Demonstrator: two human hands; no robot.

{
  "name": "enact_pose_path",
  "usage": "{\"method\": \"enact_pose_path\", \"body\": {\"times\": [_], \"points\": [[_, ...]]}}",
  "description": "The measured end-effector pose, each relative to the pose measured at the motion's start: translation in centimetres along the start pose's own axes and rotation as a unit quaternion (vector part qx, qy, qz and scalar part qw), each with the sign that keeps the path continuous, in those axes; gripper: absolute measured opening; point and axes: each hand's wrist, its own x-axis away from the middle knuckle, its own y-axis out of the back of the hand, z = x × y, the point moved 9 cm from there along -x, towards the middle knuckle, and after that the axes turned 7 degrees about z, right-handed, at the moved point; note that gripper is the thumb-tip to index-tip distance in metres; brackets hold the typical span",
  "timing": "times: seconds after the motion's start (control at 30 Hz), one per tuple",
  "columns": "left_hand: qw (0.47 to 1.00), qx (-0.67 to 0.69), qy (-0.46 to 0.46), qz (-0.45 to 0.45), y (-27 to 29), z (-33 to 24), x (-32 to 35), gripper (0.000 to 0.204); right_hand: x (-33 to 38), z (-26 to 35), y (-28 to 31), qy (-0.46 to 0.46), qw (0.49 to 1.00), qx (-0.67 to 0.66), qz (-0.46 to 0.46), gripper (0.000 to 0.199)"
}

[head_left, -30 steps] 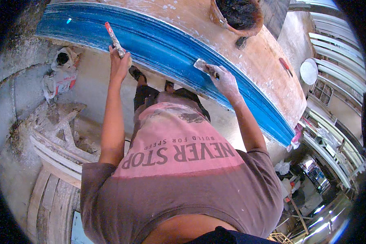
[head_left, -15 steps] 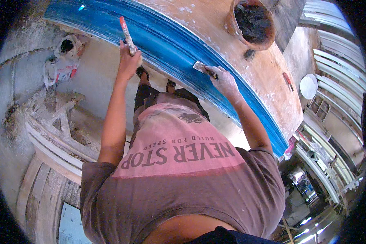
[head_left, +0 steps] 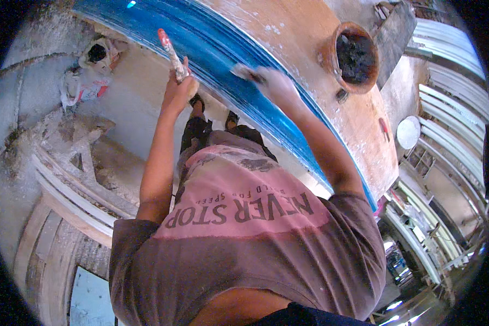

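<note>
Both hands at the blue moulded edge of the round wooden desk, each closed on a tool.

The left hand (head_left: 179, 92) is closed around a red-handled tool (head_left: 171, 51) that points up across the blue edge (head_left: 217, 49). The right hand (head_left: 274, 84) grips a small flat pale tool (head_left: 242, 70) pressed flat against the blue edge; motion blur hides the finger detail. Since the earlier frames both hands sit further along the blue edge, and the clay bowl (head_left: 356, 54) of dark material on the desk top (head_left: 288, 32) now appears closer to the right hand. Below the blue edge lies open pale floor (head_left: 130, 103), with a crumpled bag (head_left: 89, 70) beyond the left hand and white curved mouldings (head_left: 76, 185) stacked lower left.
</note>
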Motion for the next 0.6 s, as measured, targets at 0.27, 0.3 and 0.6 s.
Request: {"method": "enact_pose_path", "body": {"times": [0.27, 0.3, 0.6], "points": [[0.992, 0.104, 0.004, -0.069, 9.4, 0.9, 0.5, 0.069, 1.0, -1.4, -1.0, -0.072, 0.996, -0.027, 0.044, 0.031], [0.991, 0.114, 0.003, -0.074, 10.5, 1.1, 0.5, 0.07, -2.7, 2.4, 0.6, -0.033, 0.999, -0.019, 0.038, 0.027], [0.988, 0.123, 0.023, -0.094, 16.3, -0.7, 1.2, 0.069, -30.1, 17.3, 1.5, 0.152, 0.982, 0.071, -0.091, 0.026]]}}
